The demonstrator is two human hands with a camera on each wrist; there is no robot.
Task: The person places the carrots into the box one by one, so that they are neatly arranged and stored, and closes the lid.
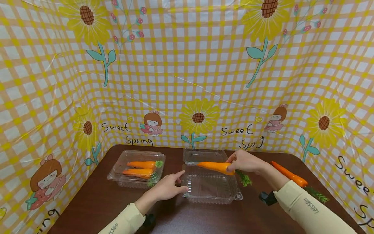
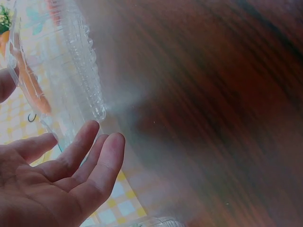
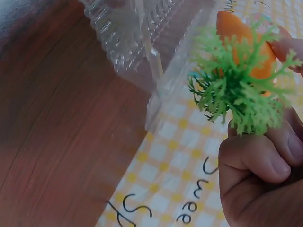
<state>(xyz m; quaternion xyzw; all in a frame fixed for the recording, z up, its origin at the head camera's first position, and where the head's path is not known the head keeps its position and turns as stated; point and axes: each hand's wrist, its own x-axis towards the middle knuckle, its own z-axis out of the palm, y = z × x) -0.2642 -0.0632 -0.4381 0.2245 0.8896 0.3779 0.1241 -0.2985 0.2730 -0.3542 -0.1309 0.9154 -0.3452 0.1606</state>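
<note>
Over an open clear plastic container (image 1: 204, 197), my right hand (image 1: 243, 161) pinches a carrot (image 1: 214, 167) near its leafy end. The carrot's tip points left, and its green top (image 3: 241, 80) hangs toward the right wrist camera. My left hand (image 1: 168, 188) is at the container's left side, thumb and forefinger spread at the edge. In the left wrist view the fingers (image 2: 111, 156) of that hand are loosely bent, with nothing held in them. Whether the thumb touches the container wall I cannot tell.
A closed clear container (image 1: 112, 175) with several carrots (image 1: 141, 164) inside stands at the left of the brown table (image 1: 96, 208). Another carrot (image 1: 289, 174) with a green top lies at the right, beyond my right forearm. A checked cloth (image 1: 187, 81) hangs behind and at both sides.
</note>
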